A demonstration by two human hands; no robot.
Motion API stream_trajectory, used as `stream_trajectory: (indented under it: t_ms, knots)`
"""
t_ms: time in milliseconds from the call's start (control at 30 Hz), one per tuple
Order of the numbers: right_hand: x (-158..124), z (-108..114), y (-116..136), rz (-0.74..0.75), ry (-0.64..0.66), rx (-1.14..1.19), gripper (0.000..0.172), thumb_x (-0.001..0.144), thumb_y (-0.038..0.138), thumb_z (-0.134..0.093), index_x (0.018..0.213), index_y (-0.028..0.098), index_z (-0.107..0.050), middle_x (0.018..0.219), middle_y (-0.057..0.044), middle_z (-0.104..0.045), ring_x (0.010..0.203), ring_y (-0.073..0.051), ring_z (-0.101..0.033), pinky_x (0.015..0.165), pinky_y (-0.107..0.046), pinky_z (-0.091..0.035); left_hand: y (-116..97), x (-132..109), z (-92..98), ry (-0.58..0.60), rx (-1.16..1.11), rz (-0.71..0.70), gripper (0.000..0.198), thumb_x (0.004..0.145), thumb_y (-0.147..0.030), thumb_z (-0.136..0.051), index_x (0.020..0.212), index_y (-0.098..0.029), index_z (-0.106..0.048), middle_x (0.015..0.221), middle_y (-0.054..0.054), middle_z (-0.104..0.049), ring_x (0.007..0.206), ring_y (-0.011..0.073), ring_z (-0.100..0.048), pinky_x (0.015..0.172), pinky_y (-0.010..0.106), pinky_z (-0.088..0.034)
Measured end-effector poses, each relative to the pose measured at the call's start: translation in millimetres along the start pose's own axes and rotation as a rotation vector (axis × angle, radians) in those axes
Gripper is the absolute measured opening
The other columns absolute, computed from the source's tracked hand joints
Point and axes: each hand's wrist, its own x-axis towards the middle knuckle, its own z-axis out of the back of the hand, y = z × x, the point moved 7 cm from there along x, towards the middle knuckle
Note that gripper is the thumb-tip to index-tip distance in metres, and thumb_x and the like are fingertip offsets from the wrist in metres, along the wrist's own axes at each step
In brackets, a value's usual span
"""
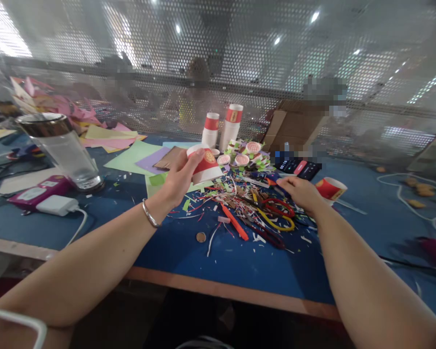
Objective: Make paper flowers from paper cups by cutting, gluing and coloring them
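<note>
My left hand (pixel 179 180) is wrapped round a red-and-white paper cup (pixel 208 167), which it holds tilted above the table. My right hand (pixel 301 193) is closed at the handle end of a blue tool (pixel 279 189) with an orange part; the fingers cover much of it, and its exact kind does not show. Beneath and between the hands lie scissors with yellow handles (pixel 278 224), scissors with red handles (pixel 288 206), an orange pen-like cutter (pixel 235 223) and many paper scraps (pixel 210 194). Another red paper cup (pixel 330 189) lies beyond my right wrist.
Two stacks of paper cups, a taller one (pixel 230 128) and a shorter one (pixel 210 133), stand behind small paper-decorated pieces (pixel 241 160). A phone (pixel 300 167) lies before a cardboard box (pixel 294 127). Left are coloured sheets (pixel 125 157), a glass bottle (pixel 63 152) and a purple power strip (pixel 39 193).
</note>
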Motion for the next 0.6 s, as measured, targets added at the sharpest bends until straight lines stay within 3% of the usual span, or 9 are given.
stream_trajectory:
  t_ms: [300,500,600]
  knots:
    - [-8.6,-15.9,29.5,0.137,0.102,-0.010,0.041,0.090,0.054,-0.050,0.085,0.019,-0.071,0.079,-0.004,-0.073,0.074,-0.020,-0.063,0.066,-0.029,-0.044,-1.3,0.4,1.7,-0.011,0.011,0.017,0.036,0.082,-0.052,-0.075,0.096,-0.020,-0.067,0.094,0.005,-0.070,0.091,0.0188,-0.068,0.076,0.028,-0.058]
    - [-4.5,-4.8,6.8,0.038,0.036,-0.086,0.037,0.096,0.047,-0.054,0.092,0.015,-0.073,0.086,-0.006,-0.075,0.082,-0.023,-0.068,0.074,-0.034,-0.050,-0.4,3.6,3.2,0.008,0.009,-0.022,0.038,0.082,-0.054,-0.075,0.098,-0.020,-0.068,0.092,0.004,-0.071,0.087,0.0168,-0.068,0.072,0.025,-0.055]
    - [-4.3,-5.8,-4.9,-0.024,0.063,-0.131,0.030,0.098,0.040,-0.061,0.111,0.015,-0.070,0.108,-0.007,-0.072,0.095,-0.022,-0.068,0.083,-0.040,-0.056,1.5,3.4,3.0,0.012,0.032,-0.007,0.040,0.081,-0.055,-0.076,0.098,-0.019,-0.068,0.088,0.003,-0.070,0.080,0.0153,-0.067,0.066,0.023,-0.053]
